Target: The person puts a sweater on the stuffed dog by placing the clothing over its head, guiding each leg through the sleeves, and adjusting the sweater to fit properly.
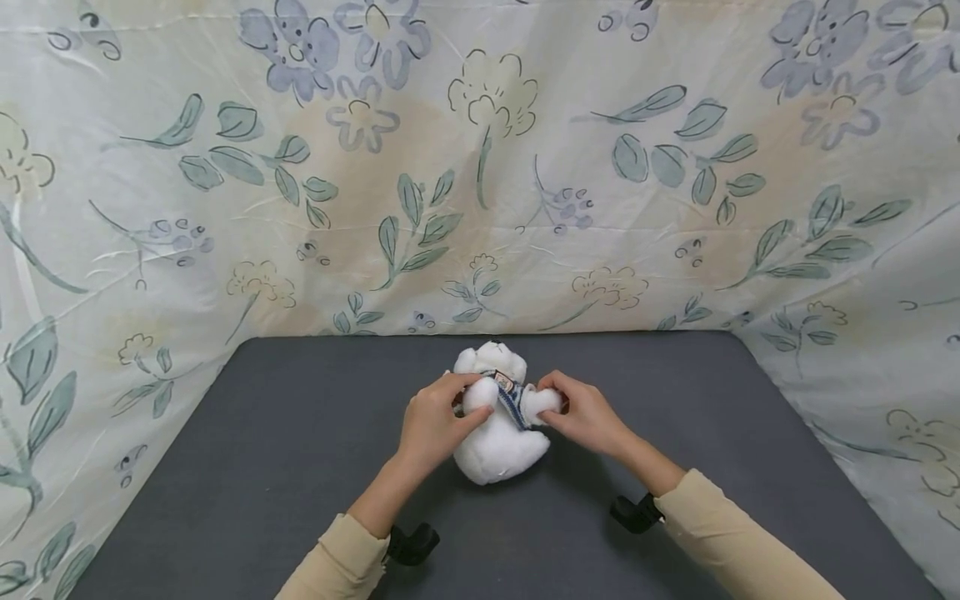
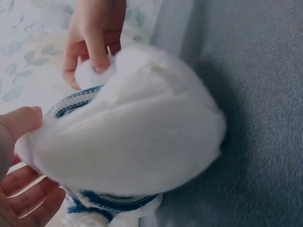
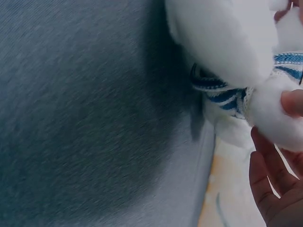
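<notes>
The white plush bear (image 1: 491, 458) is at the middle of the bench (image 1: 315, 433), toward its far edge; whether it rests fully there I cannot tell. The left hand (image 1: 437, 423) curls thumb and fingers round one limb; the right hand (image 1: 588, 414) pinches the other, its fingertips parted only by the plush. Only the head view takes in the bear's head (image 1: 491, 360) and a small patch (image 1: 503, 382) on its knit (image 3: 225, 97). The wrist views bring out blue-and-white stripes, and the left one a long crease (image 2: 123, 111) across smooth, rounded plush.
</notes>
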A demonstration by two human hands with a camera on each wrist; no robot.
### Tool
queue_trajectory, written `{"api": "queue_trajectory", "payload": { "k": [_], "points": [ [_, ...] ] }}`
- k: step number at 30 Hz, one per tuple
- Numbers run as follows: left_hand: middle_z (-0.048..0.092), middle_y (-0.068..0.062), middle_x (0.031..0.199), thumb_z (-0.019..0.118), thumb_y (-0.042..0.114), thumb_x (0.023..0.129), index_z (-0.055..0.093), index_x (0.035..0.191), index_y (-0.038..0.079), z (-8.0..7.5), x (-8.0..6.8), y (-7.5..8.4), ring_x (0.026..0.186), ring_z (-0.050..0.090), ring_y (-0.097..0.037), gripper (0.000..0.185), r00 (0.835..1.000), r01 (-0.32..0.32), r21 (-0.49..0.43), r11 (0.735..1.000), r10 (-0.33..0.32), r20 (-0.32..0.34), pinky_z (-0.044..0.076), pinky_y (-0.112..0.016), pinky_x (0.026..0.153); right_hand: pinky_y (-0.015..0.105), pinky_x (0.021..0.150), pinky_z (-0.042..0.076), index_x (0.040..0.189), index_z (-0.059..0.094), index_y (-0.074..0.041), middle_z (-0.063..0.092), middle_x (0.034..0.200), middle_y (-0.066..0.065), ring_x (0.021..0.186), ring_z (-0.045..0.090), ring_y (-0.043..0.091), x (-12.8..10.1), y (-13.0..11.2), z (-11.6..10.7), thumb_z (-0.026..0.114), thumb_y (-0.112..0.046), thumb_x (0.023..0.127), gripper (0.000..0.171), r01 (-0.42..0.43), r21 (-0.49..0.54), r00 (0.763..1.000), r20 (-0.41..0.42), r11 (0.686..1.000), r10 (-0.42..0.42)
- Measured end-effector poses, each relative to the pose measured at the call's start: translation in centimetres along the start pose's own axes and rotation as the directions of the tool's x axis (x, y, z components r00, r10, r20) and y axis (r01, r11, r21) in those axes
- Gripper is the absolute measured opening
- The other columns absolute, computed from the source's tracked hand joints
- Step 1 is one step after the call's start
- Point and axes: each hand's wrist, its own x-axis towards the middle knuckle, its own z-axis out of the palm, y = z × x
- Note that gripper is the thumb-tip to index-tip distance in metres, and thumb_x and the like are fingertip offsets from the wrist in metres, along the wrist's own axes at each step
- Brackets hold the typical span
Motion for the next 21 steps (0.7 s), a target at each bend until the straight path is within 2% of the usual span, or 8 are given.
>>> {"api": "queue_trajectory", "payload": {
  "k": [5, 12, 18, 21],
  "points": [
    [0.066, 0.005, 0.089, 0.077, 0.030, 0.074, 0.067, 0.110, 0.018, 1.0, 0.1, 0.4, 0.070, 0.059, -0.009, 0.040, 1.000, -0.020, -0.029, 0.999, 0.020, 0.007, 0.046, -0.022, 0.058, 0.027, 0.067, 0.049, 0.101, 0.056, -0.017, 0.062, 0.097, 0.000, 0.080, 0.057, 0.010, -0.4, 0.9, -0.1, 0.069, -0.012, 0.081, 0.024, -0.027, -0.007, 1.000, 0.015, 1.000, 0.027],
    [0.067, 0.004, 0.091, 0.075, 0.029, 0.076, 0.067, 0.110, 0.017, 1.7, 0.1, 1.1, 0.076, 0.062, -0.008, 0.038, 0.996, -0.087, -0.041, 0.995, 0.087, 0.019, 0.050, -0.023, 0.064, 0.026, 0.064, 0.046, 0.100, 0.056, -0.016, 0.061, 0.097, -0.001, 0.077, 0.055, 0.009, -0.9, 1.6, -0.2, 0.070, -0.014, 0.081, 0.024, -0.034, -0.064, 0.999, 0.039, 0.997, 0.036],
    [0.067, 0.004, 0.094, 0.075, 0.030, 0.076, 0.067, 0.111, 0.017, 2.0, 0.3, 1.2, 0.077, 0.062, -0.009, 0.038, 0.996, -0.091, -0.026, 0.996, 0.091, 0.024, 0.050, -0.024, 0.065, 0.032, 0.076, 0.049, 0.106, 0.059, -0.014, 0.060, 0.103, 0.000, 0.091, 0.059, 0.014, -0.7, 0.8, -0.6, 0.067, -0.020, 0.084, 0.024, 0.091, -0.154, 0.996, -0.001, 0.984, -0.092],
    [0.067, 0.003, 0.095, 0.076, 0.030, 0.075, 0.067, 0.110, 0.018, 2.2, 0.4, 1.2, 0.078, 0.062, -0.009, 0.038, 0.995, -0.093, -0.023, 0.995, 0.094, 0.032, 0.050, -0.024, 0.065, 0.038, 0.079, 0.049, 0.114, 0.058, -0.011, 0.059, 0.108, 0.002, 0.097, 0.059, 0.021, -0.3, -0.2, -1.0, 0.068, -0.018, 0.083, 0.033, 0.162, -0.122, 0.986, -0.028, 0.979, -0.167]
  ]
}}
